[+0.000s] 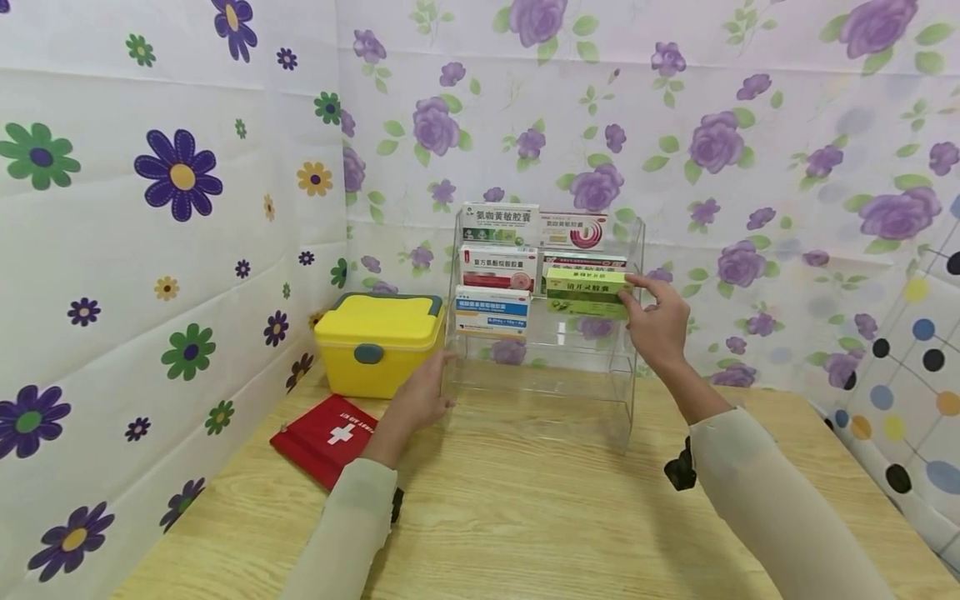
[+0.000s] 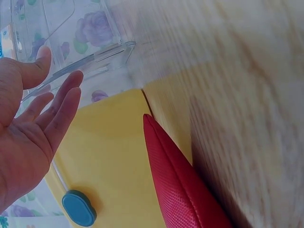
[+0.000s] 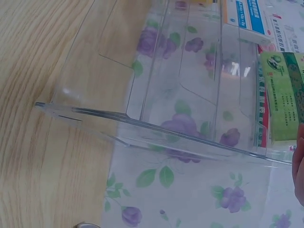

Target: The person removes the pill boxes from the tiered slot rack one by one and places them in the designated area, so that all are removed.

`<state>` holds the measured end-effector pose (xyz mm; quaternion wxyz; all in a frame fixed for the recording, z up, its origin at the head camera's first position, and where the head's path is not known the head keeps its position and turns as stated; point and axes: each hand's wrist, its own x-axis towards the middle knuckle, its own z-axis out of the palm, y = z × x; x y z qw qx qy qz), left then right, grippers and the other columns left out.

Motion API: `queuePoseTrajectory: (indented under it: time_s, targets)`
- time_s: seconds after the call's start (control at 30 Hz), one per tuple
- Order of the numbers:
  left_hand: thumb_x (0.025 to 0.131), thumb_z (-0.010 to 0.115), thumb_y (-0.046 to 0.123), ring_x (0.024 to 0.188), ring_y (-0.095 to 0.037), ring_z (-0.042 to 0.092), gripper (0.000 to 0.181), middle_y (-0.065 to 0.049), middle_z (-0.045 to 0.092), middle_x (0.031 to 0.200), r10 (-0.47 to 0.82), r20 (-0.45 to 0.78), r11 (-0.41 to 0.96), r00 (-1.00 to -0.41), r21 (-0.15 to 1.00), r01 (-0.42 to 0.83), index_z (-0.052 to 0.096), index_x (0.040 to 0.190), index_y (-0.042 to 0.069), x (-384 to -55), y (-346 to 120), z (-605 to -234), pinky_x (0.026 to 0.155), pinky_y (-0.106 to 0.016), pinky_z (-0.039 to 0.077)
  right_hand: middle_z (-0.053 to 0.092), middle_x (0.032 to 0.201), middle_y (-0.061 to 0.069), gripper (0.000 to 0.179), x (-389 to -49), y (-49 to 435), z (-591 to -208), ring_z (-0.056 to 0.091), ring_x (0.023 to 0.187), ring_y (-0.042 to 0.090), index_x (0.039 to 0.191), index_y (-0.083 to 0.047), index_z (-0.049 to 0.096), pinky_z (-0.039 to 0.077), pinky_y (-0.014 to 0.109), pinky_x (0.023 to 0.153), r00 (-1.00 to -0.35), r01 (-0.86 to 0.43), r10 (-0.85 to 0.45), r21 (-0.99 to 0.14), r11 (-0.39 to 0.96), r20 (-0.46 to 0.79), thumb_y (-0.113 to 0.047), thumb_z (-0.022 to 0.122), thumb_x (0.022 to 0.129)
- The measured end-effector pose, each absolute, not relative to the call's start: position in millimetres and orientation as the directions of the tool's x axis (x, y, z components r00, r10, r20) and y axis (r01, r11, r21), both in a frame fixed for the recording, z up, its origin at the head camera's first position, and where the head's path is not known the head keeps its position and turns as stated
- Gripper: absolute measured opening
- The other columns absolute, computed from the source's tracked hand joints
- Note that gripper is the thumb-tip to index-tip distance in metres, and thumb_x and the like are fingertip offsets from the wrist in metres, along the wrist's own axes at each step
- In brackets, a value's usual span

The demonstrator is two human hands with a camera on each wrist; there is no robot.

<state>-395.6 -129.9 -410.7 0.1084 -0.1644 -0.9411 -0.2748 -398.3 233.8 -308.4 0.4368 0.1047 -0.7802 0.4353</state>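
Fingers of the right hand pinch the right end of 1 green box, which we find just right of centre in the head frame, at the front of the clear rack. We can't tell if its base rests on the tier. It partly covers 1 red-edged box behind it; in the right wrist view we see it at the right edge.

Left hand, centre-left of the frame: fingers apart, thumb raised, beside the rack's left side. We can't tell if they touch it.

On the rack we count 4 more boxes: 2 in the top row, 1 white-and-red box mid-left, 1 blue-and-white box lower left, level with the green one.

Left of the rack we have 1 yellow case with 1 blue-grey latch; below it in the frame, 1 red first aid pouch lies on the wood-grain desk.
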Motion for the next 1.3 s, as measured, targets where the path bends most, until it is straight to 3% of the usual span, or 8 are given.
queuePoseTrajectory:
  time_s: [0.23,0.37,0.57,0.8,1.07,1.3]
  targets:
    - [0.078,0.084,0.006,0.134,-0.030,0.046,0.085,-0.009,0.045,0.148,0.244,0.296,0.804,-0.924,0.471,0.363,0.036,0.146,0.020,-395,-129,-410,0.107,-0.050,0.041,0.065,0.114,0.013,0.027,-392,232,-309,0.052,0.041,0.000,0.120,-0.007,0.070,0.045,0.016,0.042,-0.588,-0.583,0.212,-0.591,0.558,0.781,-0.014,0.070,0.093]
    - [0.078,0.084,0.006,0.134,-0.029,0.046,0.084,-0.009,0.045,0.148,0.243,0.294,0.805,-0.924,0.471,0.361,0.036,0.146,0.019,-394,-129,-410,0.107,-0.050,0.041,0.068,0.110,0.011,0.026,-388,230,-310,0.056,0.059,0.000,0.117,-0.008,0.072,0.045,0.013,0.053,-0.567,-0.589,0.211,-0.571,0.572,0.796,-0.013,0.073,0.091]
    - [0.079,0.083,0.006,0.135,-0.029,0.045,0.085,-0.009,0.044,0.149,0.235,0.279,0.805,-0.931,0.480,0.347,0.035,0.146,0.021,-395,-130,-410,0.107,-0.050,0.041,0.068,0.107,0.010,0.026,-381,229,-314,0.066,0.085,0.020,0.116,-0.006,0.072,0.047,0.012,0.060,-0.575,-0.606,0.189,-0.569,0.556,0.796,-0.011,0.073,0.090]
    - [0.079,0.083,0.004,0.136,-0.030,0.045,0.085,-0.010,0.044,0.149,0.238,0.278,0.802,-0.931,0.484,0.349,0.034,0.147,0.021,-396,-130,-411,0.108,-0.050,0.040,0.067,0.109,0.011,0.026,-375,230,-321,0.067,0.088,0.031,0.116,-0.004,0.071,0.053,0.015,0.070,-0.599,-0.633,0.162,-0.588,0.504,0.784,-0.008,0.071,0.091]
    - [0.079,0.083,0.005,0.135,-0.030,0.045,0.084,-0.011,0.046,0.148,0.237,0.270,0.798,-0.933,0.493,0.345,0.035,0.146,0.020,-393,-130,-410,0.107,-0.050,0.040,0.067,0.107,0.015,0.028,-366,225,-329,0.067,0.081,0.028,0.118,-0.003,0.071,0.049,0.011,0.058,-0.569,-0.668,0.151,-0.562,0.488,0.808,-0.006,0.073,0.090]
    - [0.078,0.084,0.003,0.135,-0.030,0.046,0.084,-0.012,0.047,0.148,0.245,0.285,0.787,-0.927,0.500,0.362,0.035,0.145,0.018,-395,-130,-411,0.107,-0.050,0.041,0.066,0.109,0.013,0.030,-354,222,-338,0.063,0.078,0.003,0.121,-0.007,0.070,0.051,0.014,0.060,-0.638,-0.651,0.088,-0.597,0.469,0.765,-0.012,0.071,0.092]
